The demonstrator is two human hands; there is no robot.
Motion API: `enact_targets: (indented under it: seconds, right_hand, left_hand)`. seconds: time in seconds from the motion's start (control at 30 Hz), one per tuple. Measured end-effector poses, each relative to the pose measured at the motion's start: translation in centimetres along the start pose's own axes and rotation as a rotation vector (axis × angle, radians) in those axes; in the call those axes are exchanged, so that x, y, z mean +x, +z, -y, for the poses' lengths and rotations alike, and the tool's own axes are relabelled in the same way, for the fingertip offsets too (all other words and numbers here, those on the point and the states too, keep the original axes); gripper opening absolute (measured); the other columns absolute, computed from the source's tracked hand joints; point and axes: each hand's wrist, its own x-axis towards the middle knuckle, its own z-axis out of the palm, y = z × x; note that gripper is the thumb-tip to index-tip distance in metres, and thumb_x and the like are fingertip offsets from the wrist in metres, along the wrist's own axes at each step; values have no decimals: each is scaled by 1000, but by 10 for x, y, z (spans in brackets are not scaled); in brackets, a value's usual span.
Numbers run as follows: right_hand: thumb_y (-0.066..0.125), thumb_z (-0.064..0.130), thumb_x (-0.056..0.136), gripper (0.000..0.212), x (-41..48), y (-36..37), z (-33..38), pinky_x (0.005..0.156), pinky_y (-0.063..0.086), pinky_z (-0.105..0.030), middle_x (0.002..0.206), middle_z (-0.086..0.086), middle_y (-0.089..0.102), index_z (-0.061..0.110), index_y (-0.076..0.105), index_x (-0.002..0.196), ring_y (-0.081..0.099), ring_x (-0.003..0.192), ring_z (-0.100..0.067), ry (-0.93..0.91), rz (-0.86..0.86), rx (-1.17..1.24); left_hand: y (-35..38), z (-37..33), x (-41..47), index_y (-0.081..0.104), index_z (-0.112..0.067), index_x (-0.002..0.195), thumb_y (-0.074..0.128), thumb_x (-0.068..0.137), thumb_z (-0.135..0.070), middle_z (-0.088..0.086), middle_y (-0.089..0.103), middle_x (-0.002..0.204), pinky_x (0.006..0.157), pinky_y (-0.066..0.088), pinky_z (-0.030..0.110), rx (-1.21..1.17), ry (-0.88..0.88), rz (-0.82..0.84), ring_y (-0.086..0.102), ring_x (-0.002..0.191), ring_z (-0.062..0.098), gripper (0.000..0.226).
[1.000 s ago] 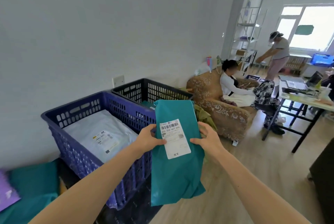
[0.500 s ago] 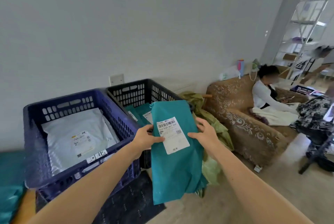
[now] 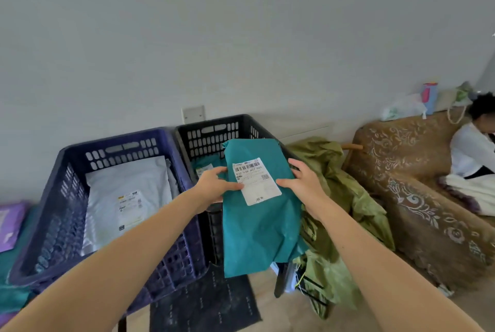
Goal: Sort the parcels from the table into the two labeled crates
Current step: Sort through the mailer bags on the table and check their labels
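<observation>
So the soft teal plastic mailer bag (image 3: 257,230) is up in the air, held by both hands right in front of the black slotted plastic crate (image 3: 211,133), its top edge overlapping that crate's opening. It's wrinkly and floppy, the bottom half just hanging down. White shipping label (image 3: 256,181) on the front has a barcode, digits that look like "032 038 A07 005", and a small QR code; the rest is too blurry to read.

Left hand (image 3: 214,187) pinches the bag's left edge with its thumb on the label; right hand (image 3: 305,184) grips the right edge, thumb on the label's other side.

Inside the black crate there's another teal parcel (image 3: 205,167). Just beside it on the left, the dark blue slotted plastic crate (image 3: 61,213) holds a pale grey mailer (image 3: 128,192) with its own unreadable label. Crumpled olive green sacks (image 3: 345,197) sit to the right, then a brown patterned sofa (image 3: 417,197).
</observation>
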Motion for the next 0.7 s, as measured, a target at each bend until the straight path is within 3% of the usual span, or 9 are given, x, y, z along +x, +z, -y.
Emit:
enact_targets:
  seconds: [0.1,0.27,0.4,0.57,0.63,0.7]
  right_hand:
    - [75,12,80,67,32,8,4,59,44,-13,115,10,56,22,44,138,55,89,3,-20,33,-10]
    - [74,12,82,69,95,18,9,72,46,-22,137,-1,51,19,40,142,53,106,-11,-16,76,-32]
    - [74,10,82,72,154,30,17,66,45,-18,140,-4,50,18,39,144,54,105,-9,-12,133,-89]
    - [72,4,81,74,227,46,9,70,46,-19,142,-4,48,16,37,146,53,109,-13,22,182,-161]
    - [72,3,81,75,247,53,-3,83,49,-26,144,-4,46,16,37,146,53,115,-15,37,201,-194]
    - [71,3,81,74,261,60,-15,100,47,-36,146,-5,44,17,36,145,50,124,-20,61,216,-224]
  left_hand:
    - [-7,-10,27,54,-14,121,79,73,2,3,71,99,66,60,34,-10,-17,-14,72,84,20,56]
    - [-20,-23,79,60,-12,118,79,75,0,2,72,99,61,58,28,18,-30,-40,71,84,16,48]
    - [-31,-33,129,58,-15,115,80,75,-2,-1,69,98,55,54,23,43,-65,-76,68,82,15,48]
    - [-43,-32,195,55,-13,124,79,74,3,-3,67,86,42,49,17,35,-133,-111,65,69,11,58]
    - [-46,-23,215,56,-8,124,78,74,4,-3,67,87,44,51,18,76,-177,-106,66,69,11,56]
    - [-49,-13,233,56,-10,126,78,74,5,-1,68,93,57,57,27,84,-220,-114,68,78,15,58]
